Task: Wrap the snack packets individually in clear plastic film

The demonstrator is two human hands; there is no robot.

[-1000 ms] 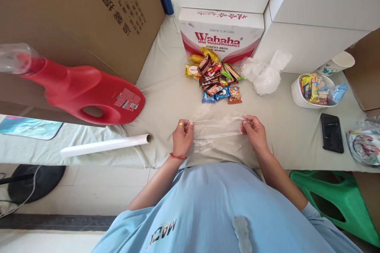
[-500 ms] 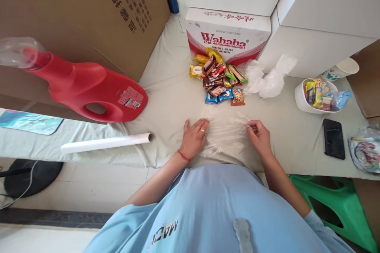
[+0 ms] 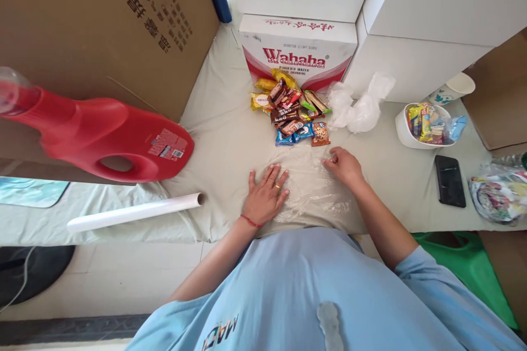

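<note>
Head view: we've got the counter [image 3: 403, 186] under wrinkled pale cloth, a rigid, glossy red bottle [image 3: 82, 126] and smooth white roll [image 3: 135, 213] at left, then the clear film [image 3: 307, 194] lying crinkled between the hands; we'd expect it feather-light, limp, clingy and easily torn, best gripped at two corners. Left hand [image 3: 267, 197] is flat, fingers fanned at the film's left edge, grasping nothing; right hand [image 3: 343, 167] is curled, seemingly pinching its far right corner. Smallest, we note shiny, pillow-shaped snack packets [image 3: 284, 115] heaped beyond.
</note>
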